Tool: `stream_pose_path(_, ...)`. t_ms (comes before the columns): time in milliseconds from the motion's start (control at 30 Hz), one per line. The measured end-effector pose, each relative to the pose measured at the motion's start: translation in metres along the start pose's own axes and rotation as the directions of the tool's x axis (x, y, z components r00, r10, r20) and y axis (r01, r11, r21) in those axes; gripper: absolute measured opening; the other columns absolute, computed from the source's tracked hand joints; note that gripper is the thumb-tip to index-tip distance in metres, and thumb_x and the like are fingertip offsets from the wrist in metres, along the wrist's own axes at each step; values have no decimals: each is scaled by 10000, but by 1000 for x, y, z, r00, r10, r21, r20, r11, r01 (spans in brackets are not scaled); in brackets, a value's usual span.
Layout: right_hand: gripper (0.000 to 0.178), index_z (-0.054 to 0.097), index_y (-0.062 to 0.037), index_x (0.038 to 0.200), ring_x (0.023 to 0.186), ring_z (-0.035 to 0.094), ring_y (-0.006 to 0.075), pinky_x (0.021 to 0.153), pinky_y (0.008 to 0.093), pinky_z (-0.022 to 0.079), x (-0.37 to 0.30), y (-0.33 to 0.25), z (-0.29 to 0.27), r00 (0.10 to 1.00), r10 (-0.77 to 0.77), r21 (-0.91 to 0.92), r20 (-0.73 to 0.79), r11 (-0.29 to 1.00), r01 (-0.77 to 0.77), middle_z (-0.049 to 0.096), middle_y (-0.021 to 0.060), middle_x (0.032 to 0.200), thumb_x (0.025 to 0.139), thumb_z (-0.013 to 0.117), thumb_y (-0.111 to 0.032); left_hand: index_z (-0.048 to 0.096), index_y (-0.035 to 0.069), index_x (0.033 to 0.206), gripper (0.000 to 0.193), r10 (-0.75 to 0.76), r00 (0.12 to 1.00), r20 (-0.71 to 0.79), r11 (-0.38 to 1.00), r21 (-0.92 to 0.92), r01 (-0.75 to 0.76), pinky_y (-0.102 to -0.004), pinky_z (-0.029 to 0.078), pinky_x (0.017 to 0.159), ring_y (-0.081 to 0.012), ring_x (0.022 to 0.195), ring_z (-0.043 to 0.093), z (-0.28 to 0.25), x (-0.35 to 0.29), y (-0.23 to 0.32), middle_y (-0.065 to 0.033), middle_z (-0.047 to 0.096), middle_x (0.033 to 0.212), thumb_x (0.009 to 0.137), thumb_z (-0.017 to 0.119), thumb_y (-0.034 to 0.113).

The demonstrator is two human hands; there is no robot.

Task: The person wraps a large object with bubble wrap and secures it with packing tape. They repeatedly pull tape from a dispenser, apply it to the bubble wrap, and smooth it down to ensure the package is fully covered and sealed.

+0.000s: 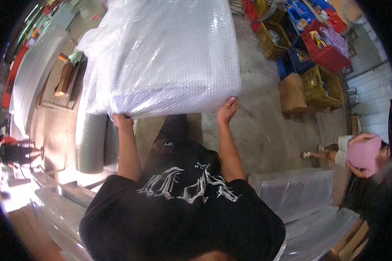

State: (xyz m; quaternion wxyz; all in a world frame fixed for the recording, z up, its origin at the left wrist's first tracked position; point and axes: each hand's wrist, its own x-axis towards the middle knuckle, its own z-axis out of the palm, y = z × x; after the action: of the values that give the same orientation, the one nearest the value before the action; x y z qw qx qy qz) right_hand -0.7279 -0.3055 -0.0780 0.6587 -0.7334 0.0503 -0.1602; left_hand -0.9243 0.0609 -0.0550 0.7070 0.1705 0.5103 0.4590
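A large bubble-wrapped bundle point(170, 56) fills my remote view's upper middle, ahead of the black shirt point(183, 217). The left hand point(123, 121) pinches its near edge toward the left; the right hand point(227, 111) pinches its near-right corner, thumb on top.

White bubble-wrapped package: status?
Left hand, right hand: gripping near corners. White bubble-wrapped package: far end out of frame. Brown cardboard box: off right.

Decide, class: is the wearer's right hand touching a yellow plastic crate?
No, the right hand holds the bubble-wrapped package by its near right corner.
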Motion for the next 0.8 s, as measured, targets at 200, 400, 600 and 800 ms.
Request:
stream_pose_path(200,512,596,34,892,679,604,417,655,478,477,2,24,20,982,-132,-186,-136,977,106,622,229,761,1061,394,-406,550,-20,1357,461,94,990,-108,995,48,-90,-537,546,978,-368,1131,647,28,22,-14,-147,626,1327,1001,522,272)
stream_pose_path(400,530,615,23,851,671,611,435,626,498,476,5,66,17,952,-269,-290,-147,932,219,624,224,726,1057,381,-405,540,-53,1349,560,239,965,-111,886,432,-170,-520,566,950,-376,1121,646,31,24,-23,-173,632,1298,1032,469,403)
stream_pose_path(600,541,594,-20,750,655,600,424,611,500,467,5,80,8,971,-197,-347,-134,927,140,613,197,698,1037,355,-411,457,-140,1379,674,183,971,-156,961,237,-143,-481,538,1016,-377,1153,622,25,2,-24,-227,563,1372,1056,402,449)
stream_pose_path(800,496,604,-27,730,640,589,425,593,503,449,7,84,9,950,-295,-324,-96,912,251,605,192,682,1021,390,-367,483,-149,1351,687,234,952,-196,918,367,-150,-475,558,977,-367,1142,630,20,15,-31,-247,595,1317,1057,388,465)
